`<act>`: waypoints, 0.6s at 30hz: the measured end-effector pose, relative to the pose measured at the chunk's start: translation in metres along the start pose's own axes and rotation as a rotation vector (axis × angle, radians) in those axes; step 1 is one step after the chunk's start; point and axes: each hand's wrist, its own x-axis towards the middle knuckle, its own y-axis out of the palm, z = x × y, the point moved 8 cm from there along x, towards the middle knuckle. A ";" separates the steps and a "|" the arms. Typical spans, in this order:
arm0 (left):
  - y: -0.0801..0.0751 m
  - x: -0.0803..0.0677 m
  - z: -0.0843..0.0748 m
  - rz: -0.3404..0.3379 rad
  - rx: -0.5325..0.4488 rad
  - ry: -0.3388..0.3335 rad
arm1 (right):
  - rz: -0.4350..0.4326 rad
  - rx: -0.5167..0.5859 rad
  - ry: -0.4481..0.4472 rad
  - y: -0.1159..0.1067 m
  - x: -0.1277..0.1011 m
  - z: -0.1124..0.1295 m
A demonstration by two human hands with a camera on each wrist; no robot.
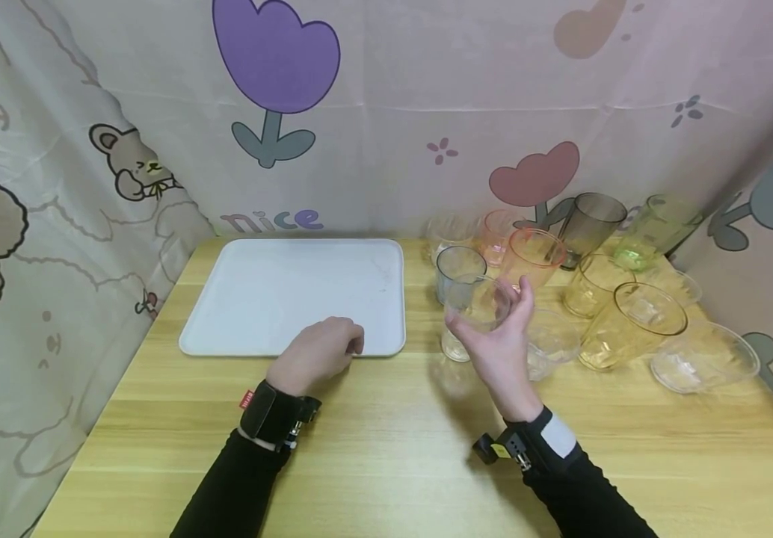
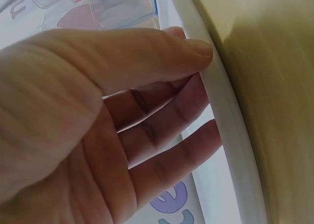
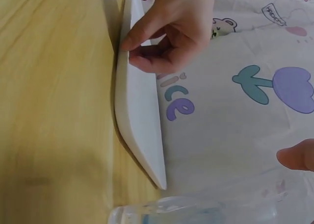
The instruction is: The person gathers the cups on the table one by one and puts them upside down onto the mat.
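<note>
Q. State of the right hand?

A. My right hand (image 1: pixel 502 355) is curved in a wide C, thumb on the left, fingers on the right, round the upper part of a clear glass (image 1: pixel 481 310). I find the glass held between them.

Q. Its position and axis?

A. Inside that grasp, mouth upward, long axis roughly upright. The right hand is plainly the nearer of the two. Whether the base touches the table (image 1: pixel 386 441), I cannot tell.

Q. The left hand?

A. My left hand (image 1: pixel 319 350) pinches the near rim of a white tray (image 1: pixel 272 299), thumb outside, fingertips inside, towards the right end of that edge.

Q. The governing relation?

A. In my judgement, the glass to the tray. The tray lies to the left of the right hand, its long side apparently running left to right, with table showing between. A grey glass (image 1: pixel 450 269) stands just beyond the held one; an orange glass (image 1: pixel 531 258) stands just beyond my right fingertips.
</note>
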 end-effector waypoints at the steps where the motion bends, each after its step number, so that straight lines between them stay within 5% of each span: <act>1: 0.000 0.000 0.000 -0.001 0.001 0.002 | 0.006 0.000 0.010 0.001 0.000 -0.002; 18: 0.000 0.000 0.000 0.011 -0.004 0.002 | 0.062 -0.033 0.087 0.011 -0.001 -0.019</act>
